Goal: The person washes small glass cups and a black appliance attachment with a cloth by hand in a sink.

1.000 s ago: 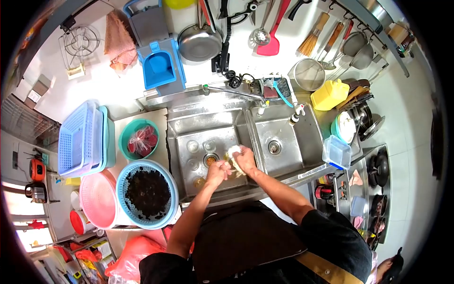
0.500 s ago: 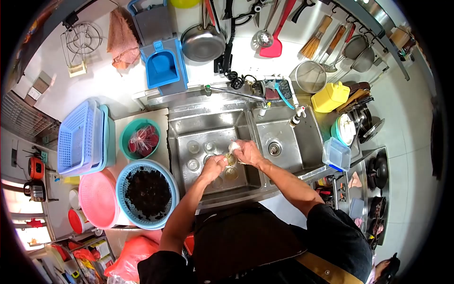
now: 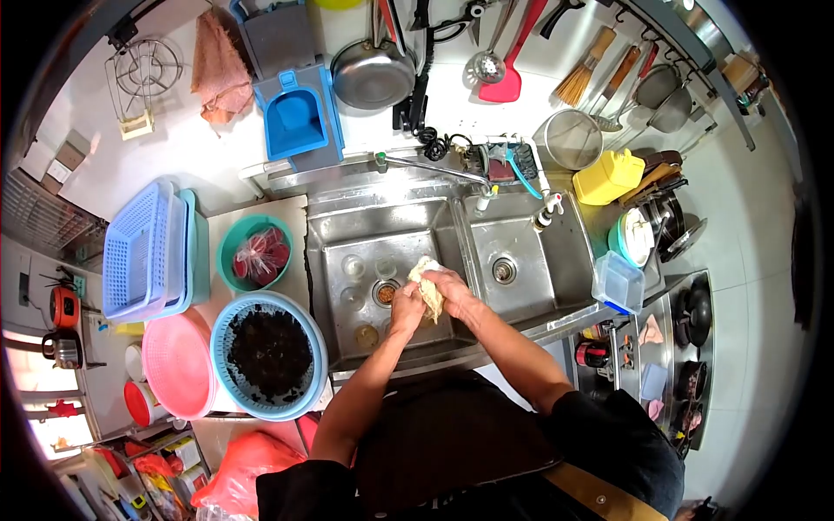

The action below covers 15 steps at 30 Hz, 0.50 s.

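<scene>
Over the left basin point(image 3: 334, 234) of the steel sink, both hands grip a cream-coloured cloth point(image 3: 428, 291). My left hand point(image 3: 406, 310) is closed on its left side, and my right hand point(image 3: 451, 290) wraps it from the right. Whether a glass is inside the cloth is hidden. Several small clear glasses stand on the basin floor, among them one glass point(image 3: 353, 267) at the back left and another glass point(image 3: 367, 335) at the front with a yellowish tint. Between them and my hands, the drain point(image 3: 386, 293) shows orange-brown bits.
Left of the sink stand a blue basket point(image 3: 221, 386) of dark, wet-looking pieces, a green bowl point(image 3: 228, 252) with a plastic bag, and a pink basin point(image 3: 180, 365). A faucet point(image 3: 439, 169) reaches over the sink. A clear container point(image 3: 618, 284) sits at the right edge.
The cloth, bunched small in my right hand before, now spreads between both hands. My hands have come closer together, and the glasses near them are no longer seen in the same places.
</scene>
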Each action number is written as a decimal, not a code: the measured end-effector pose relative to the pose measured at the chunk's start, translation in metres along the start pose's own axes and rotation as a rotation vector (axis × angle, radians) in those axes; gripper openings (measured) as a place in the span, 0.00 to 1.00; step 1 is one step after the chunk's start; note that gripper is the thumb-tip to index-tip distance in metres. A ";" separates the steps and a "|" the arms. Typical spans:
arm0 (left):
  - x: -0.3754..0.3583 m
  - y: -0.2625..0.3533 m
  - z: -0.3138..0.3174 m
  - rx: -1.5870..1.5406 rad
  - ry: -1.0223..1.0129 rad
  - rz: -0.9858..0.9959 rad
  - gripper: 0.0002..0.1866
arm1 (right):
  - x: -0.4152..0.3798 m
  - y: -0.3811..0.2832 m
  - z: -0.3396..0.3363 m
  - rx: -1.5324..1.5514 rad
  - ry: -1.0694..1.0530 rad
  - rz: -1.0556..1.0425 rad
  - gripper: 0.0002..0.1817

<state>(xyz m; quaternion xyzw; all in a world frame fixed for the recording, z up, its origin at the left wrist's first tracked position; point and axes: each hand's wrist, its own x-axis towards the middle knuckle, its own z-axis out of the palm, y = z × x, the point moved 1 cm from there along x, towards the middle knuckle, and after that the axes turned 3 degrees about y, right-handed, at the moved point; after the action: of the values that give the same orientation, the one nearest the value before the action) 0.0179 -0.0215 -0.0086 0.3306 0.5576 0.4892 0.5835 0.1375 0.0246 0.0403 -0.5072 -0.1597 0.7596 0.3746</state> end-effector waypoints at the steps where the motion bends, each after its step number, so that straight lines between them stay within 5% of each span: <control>1: 0.000 -0.004 -0.003 0.067 -0.025 0.043 0.12 | -0.002 -0.003 -0.002 -0.051 -0.060 0.041 0.12; 4: -0.012 0.001 -0.006 0.026 -0.149 -0.154 0.12 | -0.004 -0.007 0.005 -0.189 0.028 -0.037 0.12; 12: -0.018 0.027 -0.005 0.101 -0.028 -0.113 0.11 | -0.008 0.009 0.007 -0.076 0.067 -0.040 0.10; 15: -0.013 0.006 -0.005 -0.003 -0.107 -0.115 0.10 | -0.016 -0.010 -0.003 -0.232 -0.142 0.205 0.13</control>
<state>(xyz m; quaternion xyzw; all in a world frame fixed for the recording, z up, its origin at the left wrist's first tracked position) 0.0129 -0.0329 0.0000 0.3229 0.5431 0.4371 0.6401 0.1475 0.0192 0.0557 -0.5055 -0.2198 0.8043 0.2220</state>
